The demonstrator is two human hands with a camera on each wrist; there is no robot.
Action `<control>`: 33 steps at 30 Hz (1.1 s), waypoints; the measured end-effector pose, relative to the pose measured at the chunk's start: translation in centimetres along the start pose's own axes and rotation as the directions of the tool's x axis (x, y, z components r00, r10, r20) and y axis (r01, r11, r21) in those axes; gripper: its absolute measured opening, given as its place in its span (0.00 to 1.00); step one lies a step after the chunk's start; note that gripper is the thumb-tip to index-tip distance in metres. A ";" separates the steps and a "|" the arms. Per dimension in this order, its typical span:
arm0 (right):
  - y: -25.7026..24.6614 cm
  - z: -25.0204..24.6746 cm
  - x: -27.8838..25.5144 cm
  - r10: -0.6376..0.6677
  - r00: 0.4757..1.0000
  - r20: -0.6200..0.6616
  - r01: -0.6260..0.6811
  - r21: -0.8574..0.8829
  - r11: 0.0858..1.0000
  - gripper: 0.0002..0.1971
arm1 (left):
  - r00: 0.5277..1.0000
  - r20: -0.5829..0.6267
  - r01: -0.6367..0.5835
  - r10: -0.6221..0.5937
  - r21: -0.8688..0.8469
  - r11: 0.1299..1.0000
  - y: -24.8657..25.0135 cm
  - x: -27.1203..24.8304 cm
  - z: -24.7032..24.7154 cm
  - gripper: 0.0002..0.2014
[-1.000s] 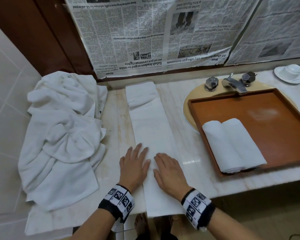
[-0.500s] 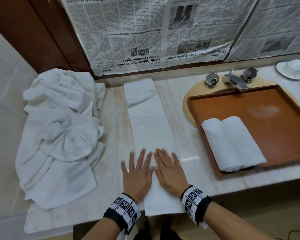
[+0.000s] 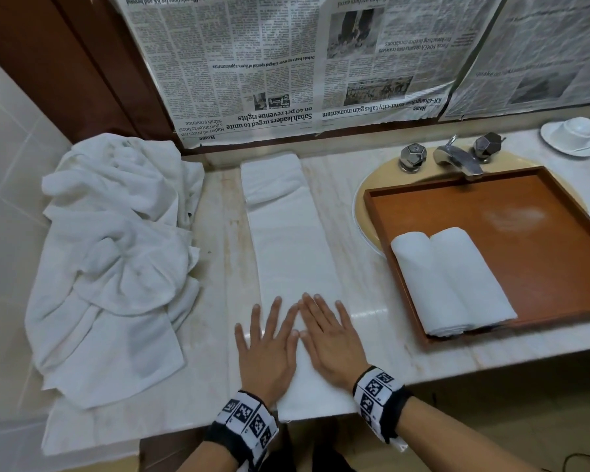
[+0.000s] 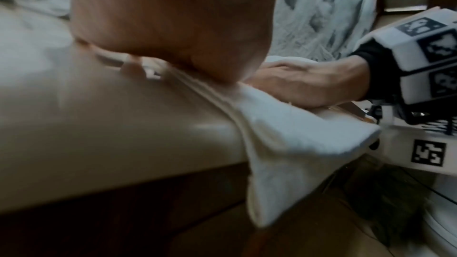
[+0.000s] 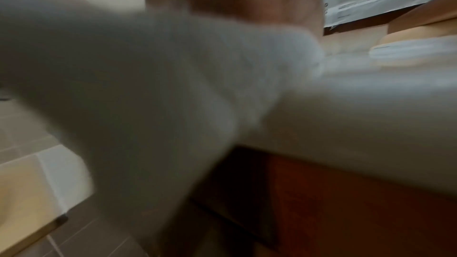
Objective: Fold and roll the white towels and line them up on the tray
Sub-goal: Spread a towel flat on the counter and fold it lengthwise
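Note:
A white towel (image 3: 292, 240), folded into a long narrow strip, lies on the marble counter (image 3: 218, 253) from the back wall to the front edge, where its near end (image 4: 284, 144) hangs over. My left hand (image 3: 266, 342) and right hand (image 3: 331, 335) lie flat side by side on its near part, fingers straight and spread, pressing it down. The wooden tray (image 3: 525, 240) sits over the sink at the right with two rolled white towels (image 3: 450, 281) lined up at its near left. The right wrist view is blurred, showing mostly white towel (image 5: 173, 85).
A heap of loose white towels (image 3: 113, 260) covers the counter's left end. The tap (image 3: 457, 158) with two knobs stands behind the tray. A white cup on a saucer (image 3: 573, 136) sits at the far right. Newspaper (image 3: 286, 63) covers the back wall.
Both hands came together and slid a little forward along the strip, smoothing it; a second ago they were slightly apart. The towel stayed in place.

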State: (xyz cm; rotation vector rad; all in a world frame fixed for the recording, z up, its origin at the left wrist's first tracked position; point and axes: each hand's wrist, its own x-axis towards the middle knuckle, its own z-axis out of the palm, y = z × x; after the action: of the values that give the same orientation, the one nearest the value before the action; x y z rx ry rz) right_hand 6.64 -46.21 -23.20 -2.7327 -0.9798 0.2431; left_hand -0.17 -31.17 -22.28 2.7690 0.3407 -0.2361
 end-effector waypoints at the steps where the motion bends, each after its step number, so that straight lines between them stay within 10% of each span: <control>1: 0.1 0.0 0.3 0.014 1.000 0.015 -0.014 0.000 1.000 0.29 | 1.000 0.000 0.015 -0.015 0.012 1.000 -0.3 0.2 0.1 0.26; 12: 1.9 -3.0 7.3 0.081 0.994 0.068 -0.087 0.088 0.992 0.41 | 0.994 0.078 0.080 -0.081 0.010 0.997 -0.4 7.2 -2.8 0.25; 19: 2.5 -3.2 4.0 0.181 0.956 -0.231 -0.131 0.217 0.967 0.16 | 0.998 0.058 0.034 -0.029 -0.097 0.995 -2.2 6.0 -3.9 0.30; 28: -6.1 -1.6 -0.7 -0.192 0.978 -0.082 0.201 0.138 0.970 0.06 | 0.998 0.067 -0.015 0.019 -0.049 0.999 -3.8 3.7 -4.1 0.39; 33: -6.3 -0.7 -1.3 -0.191 0.976 -0.100 0.192 0.005 0.981 0.09 | 0.995 0.070 -0.064 0.065 -0.015 0.998 -4.1 4.4 -4.1 0.34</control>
State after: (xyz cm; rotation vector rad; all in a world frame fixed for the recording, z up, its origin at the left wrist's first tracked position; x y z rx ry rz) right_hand 1.99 -42.43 -20.74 -2.5856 -1.1976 0.0793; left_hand 3.50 -25.03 -20.68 2.7454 0.2342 -0.3137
